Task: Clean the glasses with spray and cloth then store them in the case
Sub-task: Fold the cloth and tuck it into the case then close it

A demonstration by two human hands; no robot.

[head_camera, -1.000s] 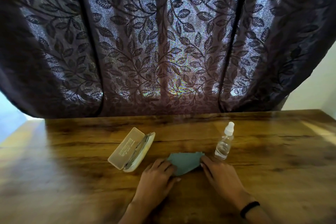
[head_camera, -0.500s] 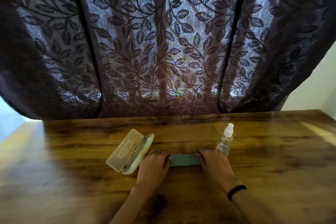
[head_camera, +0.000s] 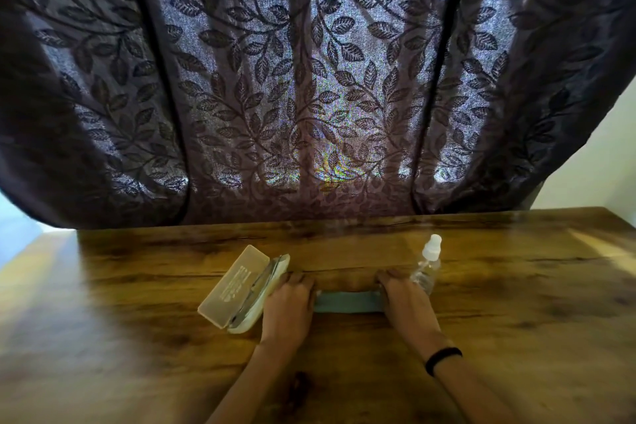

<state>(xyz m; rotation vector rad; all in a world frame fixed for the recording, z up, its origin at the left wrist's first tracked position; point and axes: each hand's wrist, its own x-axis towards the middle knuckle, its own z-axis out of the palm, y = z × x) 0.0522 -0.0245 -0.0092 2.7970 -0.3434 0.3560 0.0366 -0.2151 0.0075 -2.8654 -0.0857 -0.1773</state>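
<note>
- Head view, the hands: the left hand [head_camera: 288,311] and the right hand [head_camera: 407,303] lie palm down on the two ends of a grey-green cloth [head_camera: 348,302], which is folded into a narrow strip flat on the desk [head_camera: 516,303]. The fingers press down on the cloth rather than pinch it; whether any curl under its edge I cannot tell.
- Head view, the case: the case [head_camera: 241,293] lies open just left of the left hand, lid tipped back. A dark line in the hinge gap may be the glasses; I judge they are stored there, but it is too small to be sure.
- Head view, risks: the spray bottle [head_camera: 427,270] stands upright, close against the back of the right hand. Lifting or turning that hand carelessly could knock it over. The left hand sits against the case's lower shell, so a sideways shove could push it or snap the lid.
- Head view, more risk: the fold could spring apart once the pressure is released.
- Head view, hidden: both ends of the cloth are under the palms. The case's inside is mostly hidden by its lid. How full the bottle is I cannot make out. A black band [head_camera: 443,359] circles the right wrist.
</note>
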